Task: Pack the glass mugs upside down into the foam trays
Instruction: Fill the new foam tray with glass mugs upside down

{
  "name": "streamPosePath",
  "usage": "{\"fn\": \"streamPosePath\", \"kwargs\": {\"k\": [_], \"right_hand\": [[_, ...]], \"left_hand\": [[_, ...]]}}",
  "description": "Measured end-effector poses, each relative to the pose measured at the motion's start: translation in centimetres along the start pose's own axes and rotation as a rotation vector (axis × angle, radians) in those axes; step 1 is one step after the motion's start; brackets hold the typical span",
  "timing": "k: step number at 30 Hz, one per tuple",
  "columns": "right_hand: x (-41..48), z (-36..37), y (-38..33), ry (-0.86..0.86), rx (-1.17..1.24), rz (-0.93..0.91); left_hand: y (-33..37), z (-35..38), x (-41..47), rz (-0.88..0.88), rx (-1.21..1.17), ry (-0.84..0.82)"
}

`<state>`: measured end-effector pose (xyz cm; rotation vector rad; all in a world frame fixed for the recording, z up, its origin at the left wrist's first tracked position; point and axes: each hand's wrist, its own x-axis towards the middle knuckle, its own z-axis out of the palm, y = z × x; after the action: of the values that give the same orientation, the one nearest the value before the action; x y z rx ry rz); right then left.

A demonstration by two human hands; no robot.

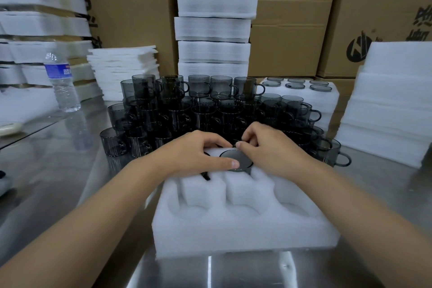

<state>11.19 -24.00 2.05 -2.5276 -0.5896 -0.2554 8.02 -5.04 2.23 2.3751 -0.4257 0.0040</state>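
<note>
A white foam tray (245, 222) lies in front of me on the steel table, its near slots unfilled. A smoky grey glass mug (240, 159) sits upside down in the middle back slot, base up. My left hand (196, 154) lies over the left back slot, where a dark mug handle (206, 176) pokes out beneath it. Its thumb presses on the middle mug's base. My right hand (271, 147) has curled fingers and pinches the far edge of that mug. Behind the tray stand several stacked upright mugs (210, 105).
A filled foam tray (327, 96) of upturned mugs sits back right. Foam stacks rise at the right (392, 100), the centre back (214, 18) and the left (42, 25). A water bottle (61, 82) stands left. Cardboard boxes (292, 18) wall the back.
</note>
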Motion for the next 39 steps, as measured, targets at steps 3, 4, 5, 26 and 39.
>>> {"fn": "streamPosePath", "kwargs": {"k": [3,4,5,26,39], "right_hand": [[0.26,-0.01,0.13,0.111,0.121,0.009],[0.32,-0.05,0.13,0.1,0.159,0.019],[0.37,-0.06,0.14,0.064,0.172,0.03],[0.25,-0.37,-0.58,0.144,0.504,0.053],[0.32,-0.7,-0.41,0.266,0.705,0.094]], "left_hand": [[0.01,0.02,-0.01,-0.003,-0.006,0.004],[0.01,0.03,-0.03,-0.006,-0.017,0.004],[0.04,0.03,-0.05,-0.008,-0.022,0.004],[-0.09,0.0,-0.09,-0.018,0.034,0.003],[-0.09,-0.02,-0.11,-0.017,0.027,-0.003]]}}
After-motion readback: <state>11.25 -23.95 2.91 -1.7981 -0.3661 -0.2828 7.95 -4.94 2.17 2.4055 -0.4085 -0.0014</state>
